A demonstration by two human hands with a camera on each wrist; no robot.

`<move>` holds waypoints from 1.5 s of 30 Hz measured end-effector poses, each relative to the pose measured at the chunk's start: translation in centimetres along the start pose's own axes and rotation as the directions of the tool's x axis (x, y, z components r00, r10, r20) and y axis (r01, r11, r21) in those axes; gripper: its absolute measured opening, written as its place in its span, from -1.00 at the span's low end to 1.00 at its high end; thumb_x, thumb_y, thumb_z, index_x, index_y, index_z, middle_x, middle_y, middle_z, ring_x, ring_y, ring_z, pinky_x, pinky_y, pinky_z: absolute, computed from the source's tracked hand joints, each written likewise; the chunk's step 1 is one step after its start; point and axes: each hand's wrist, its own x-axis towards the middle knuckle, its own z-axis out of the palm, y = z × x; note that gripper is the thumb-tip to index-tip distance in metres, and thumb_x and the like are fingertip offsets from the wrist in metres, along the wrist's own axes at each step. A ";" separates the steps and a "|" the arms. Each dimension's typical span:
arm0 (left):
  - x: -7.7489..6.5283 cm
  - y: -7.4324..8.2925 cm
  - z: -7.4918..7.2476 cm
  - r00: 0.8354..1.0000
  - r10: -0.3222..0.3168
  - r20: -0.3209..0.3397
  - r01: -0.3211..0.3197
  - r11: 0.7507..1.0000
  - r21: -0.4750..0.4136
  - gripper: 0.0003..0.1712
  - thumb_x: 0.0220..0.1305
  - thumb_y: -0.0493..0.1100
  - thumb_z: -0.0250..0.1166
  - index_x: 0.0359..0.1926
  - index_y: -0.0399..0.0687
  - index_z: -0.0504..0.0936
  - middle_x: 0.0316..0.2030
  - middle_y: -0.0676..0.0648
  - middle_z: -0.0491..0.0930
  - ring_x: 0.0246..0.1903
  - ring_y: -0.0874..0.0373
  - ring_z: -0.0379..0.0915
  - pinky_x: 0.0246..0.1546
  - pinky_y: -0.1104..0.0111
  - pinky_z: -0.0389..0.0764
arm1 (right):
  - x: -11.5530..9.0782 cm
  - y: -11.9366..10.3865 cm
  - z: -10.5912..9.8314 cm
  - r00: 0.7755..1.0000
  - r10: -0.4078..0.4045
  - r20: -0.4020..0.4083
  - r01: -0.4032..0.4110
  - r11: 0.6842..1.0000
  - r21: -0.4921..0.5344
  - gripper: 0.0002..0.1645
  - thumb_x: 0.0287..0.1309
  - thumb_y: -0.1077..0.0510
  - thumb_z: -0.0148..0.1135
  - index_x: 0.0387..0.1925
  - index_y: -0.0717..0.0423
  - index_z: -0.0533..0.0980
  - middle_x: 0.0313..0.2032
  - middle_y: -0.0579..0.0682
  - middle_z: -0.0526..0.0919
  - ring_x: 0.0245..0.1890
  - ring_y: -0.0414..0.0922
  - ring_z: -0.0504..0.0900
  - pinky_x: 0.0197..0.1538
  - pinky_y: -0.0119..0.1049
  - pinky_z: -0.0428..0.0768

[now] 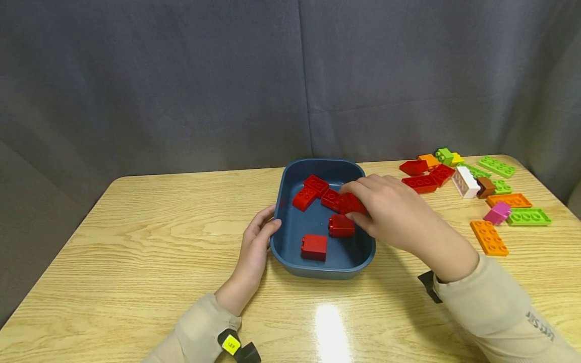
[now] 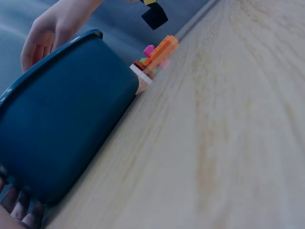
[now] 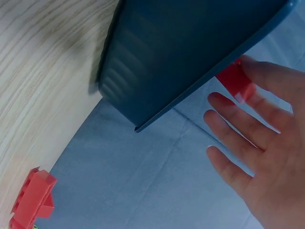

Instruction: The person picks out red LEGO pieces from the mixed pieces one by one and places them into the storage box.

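Note:
A dark blue plastic bin (image 1: 323, 273) stands on the table with several red toy bricks inside, among them a red brick (image 1: 314, 247) near its front. My left hand (image 1: 256, 247) grips the bin's left side, thumb at the rim and fingers against the outer wall. Over the bin's right side, my right hand (image 1: 390, 212) pinches another red brick (image 3: 234, 81) between thumb and index finger. Its other fingers are spread, as the right wrist view shows. Part of this brick is hidden behind the bin's rim there.
Loose bricks lie at the table's right: red bricks (image 1: 419, 183), a white brick (image 1: 465, 182), a brown brick (image 1: 485, 187), a pink brick (image 1: 498, 213), an orange plate (image 1: 489, 238) and green plates (image 1: 529, 217). A grey curtain (image 1: 218, 85) hangs behind the table.

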 end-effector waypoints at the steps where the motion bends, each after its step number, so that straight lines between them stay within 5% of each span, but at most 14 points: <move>1: 0.0 0.0 0.0 1.000 -0.001 -0.001 0.001 1.000 -0.002 -0.48 0.30 -0.17 0.00 0.27 -0.16 0.35 0.23 -0.21 0.41 0.11 0.00 0.38 0.08 0.27 0.40 | 0.0 0.0 0.0 1.000 -0.002 0.005 0.002 1.000 0.003 -0.50 -0.13 0.10 0.40 -0.06 0.11 0.56 -0.18 0.05 0.72 -0.21 -0.04 0.59 -0.08 -0.04 0.62; 45: 0.0 0.1 0.0 1.000 -0.003 0.000 0.003 1.000 0.013 -0.48 0.30 -0.16 0.00 0.28 -0.15 0.35 0.24 -0.20 0.40 0.11 -0.01 0.38 0.07 0.26 0.41 | -0.5 -2.0 1.3 0.979 -0.088 0.182 0.088 0.996 0.006 -0.52 -0.27 0.09 0.49 -0.16 0.03 0.62 -0.22 0.01 0.72 -0.17 -0.06 0.56 -0.05 -0.07 0.58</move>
